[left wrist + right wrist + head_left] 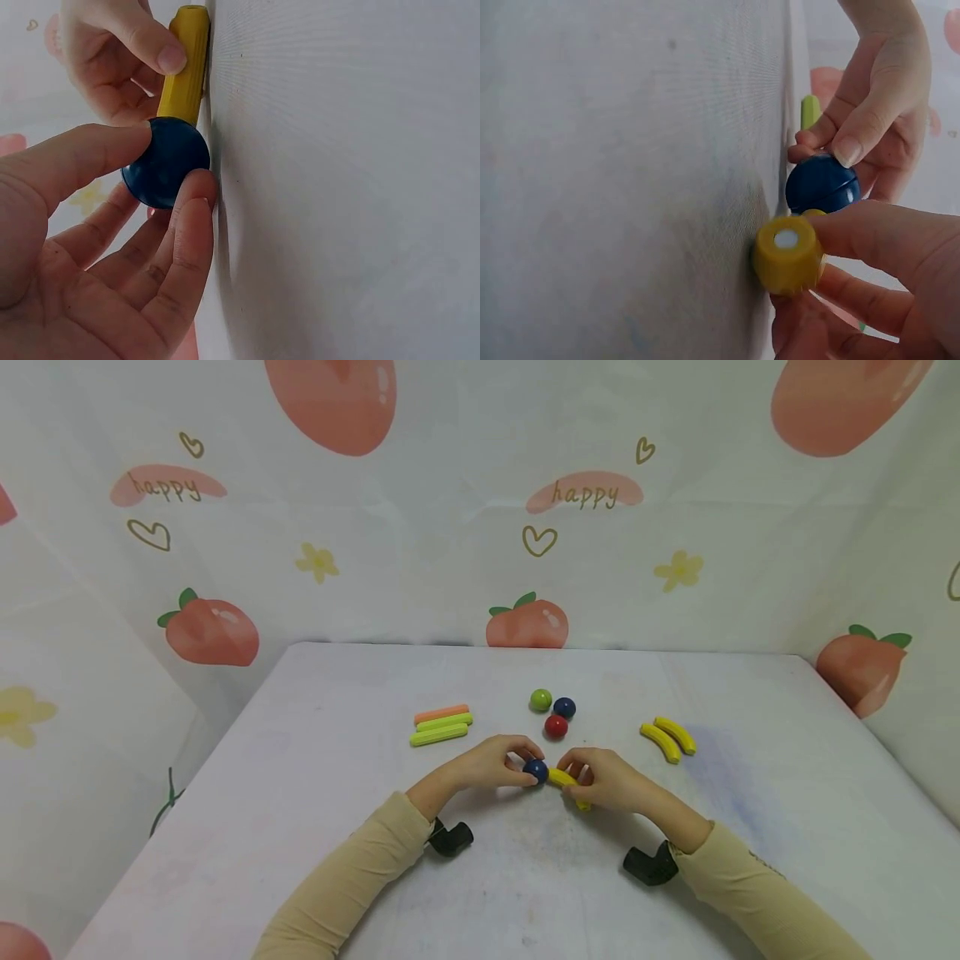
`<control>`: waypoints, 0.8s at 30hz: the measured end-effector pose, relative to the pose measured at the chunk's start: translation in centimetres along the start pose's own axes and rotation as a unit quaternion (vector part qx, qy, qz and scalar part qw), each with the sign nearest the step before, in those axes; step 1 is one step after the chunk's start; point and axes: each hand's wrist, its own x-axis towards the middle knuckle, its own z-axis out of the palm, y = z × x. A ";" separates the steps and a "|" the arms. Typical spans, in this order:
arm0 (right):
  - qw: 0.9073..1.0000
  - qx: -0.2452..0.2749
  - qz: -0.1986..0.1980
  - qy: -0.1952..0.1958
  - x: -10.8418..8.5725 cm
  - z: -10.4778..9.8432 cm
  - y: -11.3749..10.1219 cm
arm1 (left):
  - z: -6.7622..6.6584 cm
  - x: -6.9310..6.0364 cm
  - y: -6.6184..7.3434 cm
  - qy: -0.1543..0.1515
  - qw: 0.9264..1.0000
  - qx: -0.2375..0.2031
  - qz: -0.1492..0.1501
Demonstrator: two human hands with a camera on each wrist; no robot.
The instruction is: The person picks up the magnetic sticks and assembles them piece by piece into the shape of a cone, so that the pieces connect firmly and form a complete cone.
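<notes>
The left hand pinches a shiny blue ball between thumb and fingers. The right hand pinches a bent yellow stick with ridges and a round pale spot on its end. Ball and stick touch, near the middle of the white tabletop. Toward the far edge sit a green ball, a second blue one and a red ball. Three straight sticks lie nearer the left edge, two yellow bent ones nearer the right edge. Peaches cover the white wall cloth.

4 balls, 3 curved yellow pieces, 3 sticks, 2 hands
</notes>
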 end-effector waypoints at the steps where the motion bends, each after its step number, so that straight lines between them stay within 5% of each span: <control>1: 1.000 -0.001 0.000 -0.001 0.0 0.0 0.0 | 0.0 0.0 0.0 0.001 1.000 0.001 0.002; 10: 1.000 0.010 0.001 -0.005 0.1 0.4 0.0 | 0.2 0.4 0.1 0.010 1.000 0.007 -0.002; 17: 0.996 0.090 -0.001 -0.015 0.0 0.7 -0.2 | 0.4 0.6 0.5 0.013 1.000 0.002 0.002; 24: 0.994 0.103 0.014 -0.013 0.1 0.7 -0.3 | 0.7 0.8 0.6 0.010 1.000 -0.021 -0.009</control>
